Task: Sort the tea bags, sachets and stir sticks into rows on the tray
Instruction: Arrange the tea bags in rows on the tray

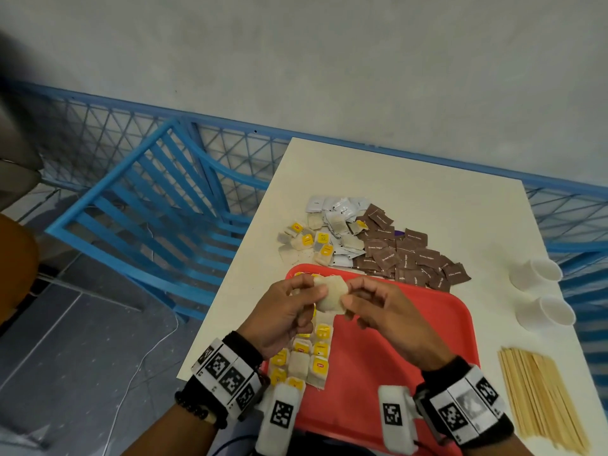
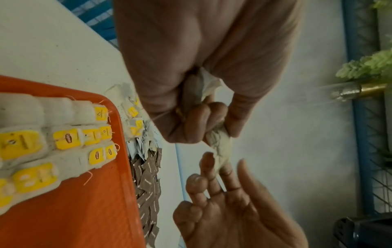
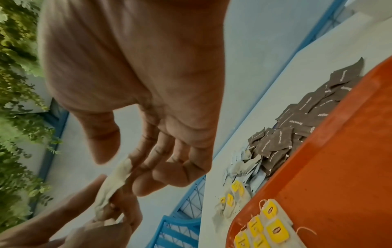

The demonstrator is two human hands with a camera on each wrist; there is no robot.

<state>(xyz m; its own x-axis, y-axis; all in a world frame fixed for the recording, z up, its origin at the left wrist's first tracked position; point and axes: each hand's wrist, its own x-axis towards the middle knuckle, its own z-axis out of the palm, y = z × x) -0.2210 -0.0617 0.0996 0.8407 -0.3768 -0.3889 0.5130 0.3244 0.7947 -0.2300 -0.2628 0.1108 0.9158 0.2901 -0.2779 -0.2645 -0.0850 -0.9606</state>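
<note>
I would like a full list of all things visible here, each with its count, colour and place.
tray: one, red, near edge of the table.
table: one, cream, beside the blue fence.
tea bags in rows: many, pale with yellow tags, left side of the tray.
held tea bag: one, pale, above the tray.
loose tea bags: several, on the table beyond the tray.
white sachets: several, behind the loose tea bags.
brown sugar sachets: many, brown, right of them.
paper cups: two, white, right edge of the table.
stir sticks: a bundle, wooden, right of the tray.
chair: one, blue, left of the table.
left hand: pinches the held tea bag.
right hand: pinches its other end.
</note>
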